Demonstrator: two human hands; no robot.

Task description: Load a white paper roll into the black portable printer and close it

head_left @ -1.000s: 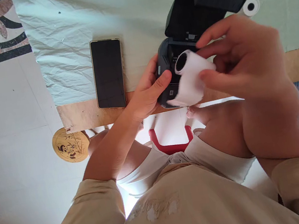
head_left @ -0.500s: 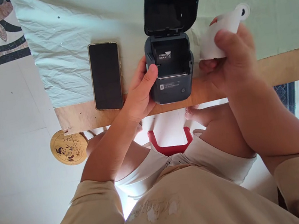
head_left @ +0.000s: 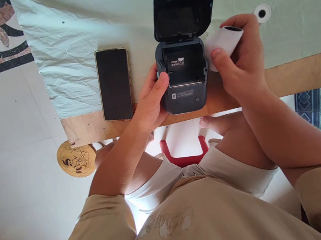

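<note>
Taking the printer as the clock's centre, a phone [head_left: 115, 84] lies at nine o'clock, its near end over the bare wood edge [head_left: 308, 70] of the table. The left forearm passes just beside it, so a careless elbow or wrist could nudge it off.

The left hand [head_left: 153, 96] clasps the printer [head_left: 189, 101] along its left flank, thumb on the rim, other fingers partly hidden. The printer is close to the wood edge; if that grip slackened, a push toward six o'clock could tip it off. Its lid [head_left: 185, 18] stands open toward twelve, carrying a dark block and a white knob; a knock there might swing it down on fingers. In the bay [head_left: 183, 71], a printed label [head_left: 177, 62] shows on the wall.

At three o'clock the right hand [head_left: 237, 55] pinches a white roll [head_left: 224, 41] between thumb and fingers, its dark end tilted between one and two. Squeezed hard, it could crease; held loosely, it may unwind. Whether its paper touches the printer, I cannot tell. A second roll [head_left: 266, 12] with a dark centre lies on the cloth [head_left: 297, 1] at two o'clock, near the right knuckles, which could bump it.
</note>
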